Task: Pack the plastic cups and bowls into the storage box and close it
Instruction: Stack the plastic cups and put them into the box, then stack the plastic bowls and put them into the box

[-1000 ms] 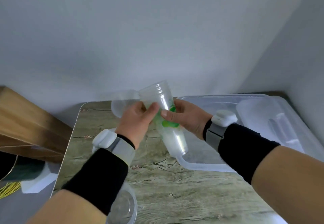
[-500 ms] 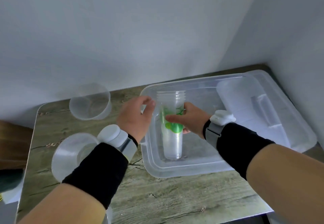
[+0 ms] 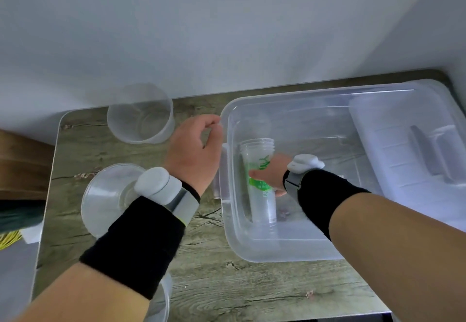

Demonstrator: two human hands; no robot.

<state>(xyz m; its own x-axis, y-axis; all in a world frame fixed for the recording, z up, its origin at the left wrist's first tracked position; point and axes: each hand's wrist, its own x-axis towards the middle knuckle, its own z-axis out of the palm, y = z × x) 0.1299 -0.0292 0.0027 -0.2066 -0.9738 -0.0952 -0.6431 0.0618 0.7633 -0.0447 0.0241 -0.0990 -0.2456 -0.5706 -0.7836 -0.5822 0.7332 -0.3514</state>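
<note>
A stack of clear plastic cups [image 3: 259,170] with a green print stands inside the clear storage box [image 3: 252,248], near its left wall. My right hand [image 3: 271,174] is down in the box, wrapped around the stack. My left hand [image 3: 194,152] hovers at the box's left rim, fingers curled, holding nothing. A clear bowl [image 3: 141,114] stands upright at the back left of the table. A second clear bowl [image 3: 106,195] sits under my left wrist, and a third [image 3: 158,304] shows below my left forearm.
The box's lid [image 3: 413,150] leans at the box's right side by the wall corner. The wooden table [image 3: 214,286] ends at the left, where a brown board [image 3: 22,165] and yellow cord [image 3: 10,238] lie lower down.
The cup stack went from held in the air by both hands to standing deep in the box. My left hand let go and moved to the box's left rim.
</note>
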